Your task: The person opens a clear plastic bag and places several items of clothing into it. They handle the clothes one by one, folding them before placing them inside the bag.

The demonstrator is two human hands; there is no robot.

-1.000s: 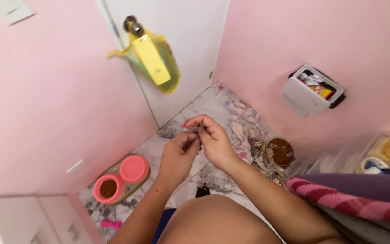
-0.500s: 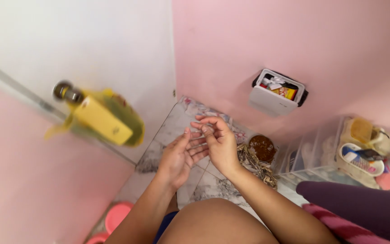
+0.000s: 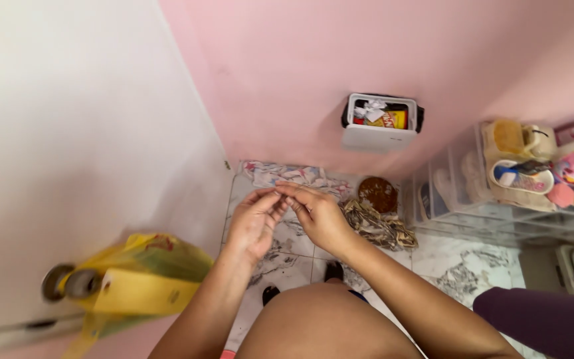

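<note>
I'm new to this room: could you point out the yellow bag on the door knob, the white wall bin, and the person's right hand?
yellow bag [image 3: 142, 276], head view, on its front face.
white wall bin [image 3: 375, 137], head view, on its front wall.
right hand [image 3: 319, 216], head view, on its back.

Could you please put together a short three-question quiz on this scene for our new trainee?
1. True or false: the left hand and the right hand meet at the fingertips above the marbled floor.
2. What hangs from the round door knob? A) a yellow plastic bag B) a red towel C) a black umbrella
3. Fill in: the small white bin stands against the ___ wall.

Key:
1. True. Whether they pinch anything between them is too small to tell.
2. A, the yellow plastic bag.
3. Pink; the pink wall is behind it.
</note>
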